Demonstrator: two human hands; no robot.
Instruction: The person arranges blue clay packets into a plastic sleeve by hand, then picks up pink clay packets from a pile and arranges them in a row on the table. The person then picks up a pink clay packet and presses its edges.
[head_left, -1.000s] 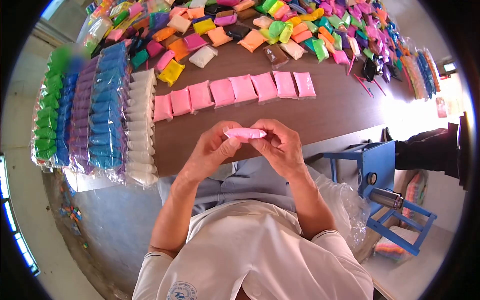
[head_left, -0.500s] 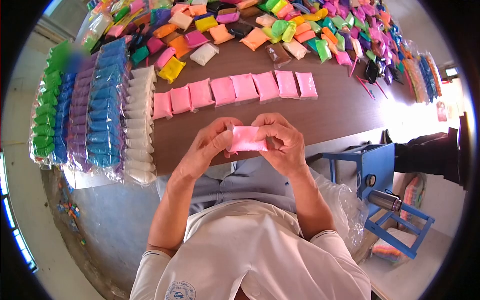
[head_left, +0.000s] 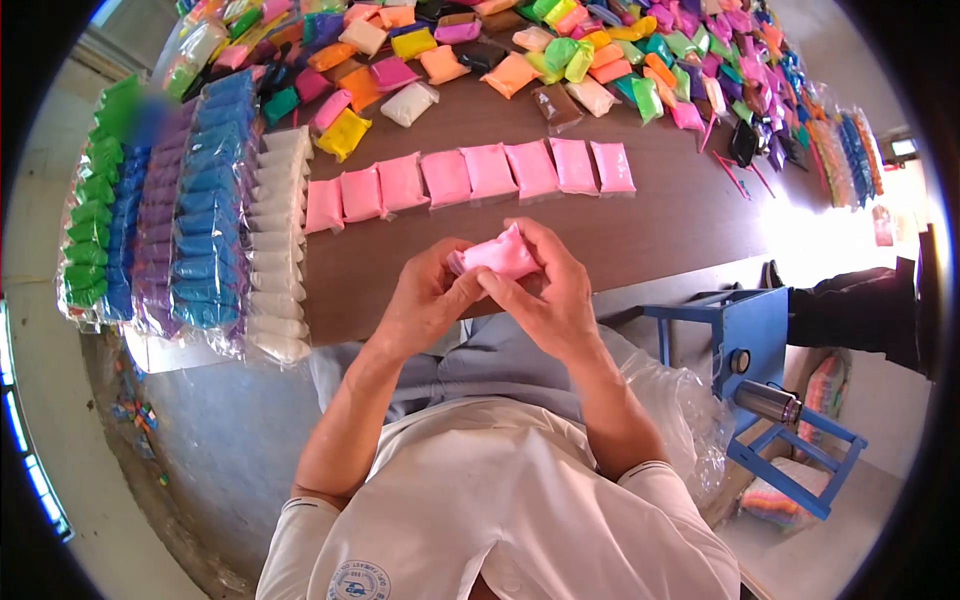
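Between both hands, over the table's near edge, is a pink packet (head_left: 503, 254), tilted with its right end raised. My left hand (head_left: 430, 298) grips its left end between thumb and fingers. My right hand (head_left: 548, 290) holds its right side, the thumb along the lower edge and the fingers behind. Beyond the hands, a row of several flat pink packets (head_left: 491, 171) lies across the brown table (head_left: 660, 235). The fingertips behind the packet are partly hidden.
Bundled white packets (head_left: 277, 240) and blue packets (head_left: 208, 210) stand at the left. Many loose coloured packets (head_left: 510, 75) cover the table's far side. At the right are a blue stool (head_left: 755, 325), a metal flask (head_left: 768, 401) and a person's dark-clothed leg (head_left: 850, 312).
The held packet has tilted, its right end turning up and away. My right hand has shifted its grip, with its thumb now nearer my left thumb.
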